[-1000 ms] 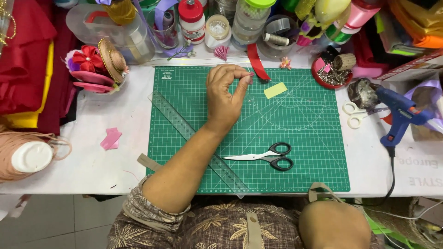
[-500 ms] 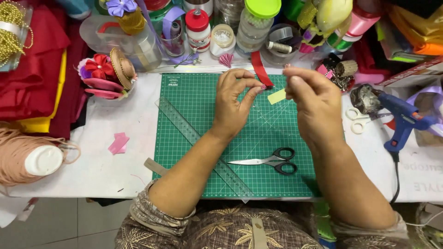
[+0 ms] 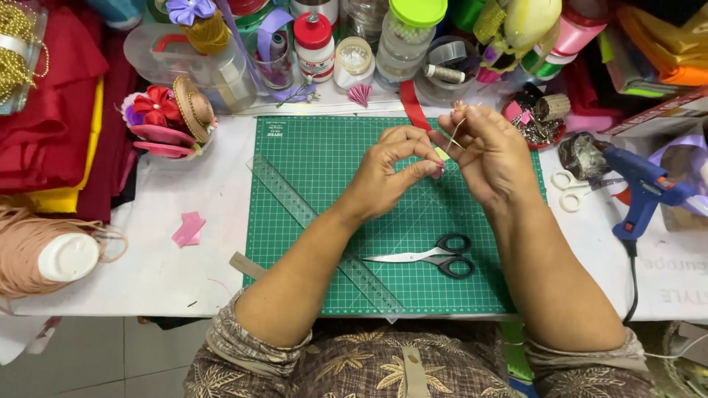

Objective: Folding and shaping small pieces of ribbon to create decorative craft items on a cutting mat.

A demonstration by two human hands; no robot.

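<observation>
Since half a second back: both hands drawn closer together above the mat's upper middle, right hand lifted a little higher than before; scissors, ruler and glue gun lying as earlier. Left hand — thumb and forefinger pinched on a small pink scrap, other fingers curled loosely. Right hand — fingertips pinched on a thin needle or pin slanting down toward that scrap, its head at about 12 o'clock, its tip at about 7 o'clock; thread, if any, too fine to tell. Yellow-green slip half hidden between the two hands, on or just over the green cutting mat. Black-handled scissors at 6 o'clock of the hands, blades closed, pointing to 9 o'clock. Clear ruler lying diagonally across the mat's left part, under the left forearm. Blue glue gun at 3 o'clock, off the mat, near small white scissors. Step judged in hand: point of needle being brought to the pinched scrap. Next move, by judgement: steady pinch on the left, fine aim on the right, tip kept off the fingertip
</observation>
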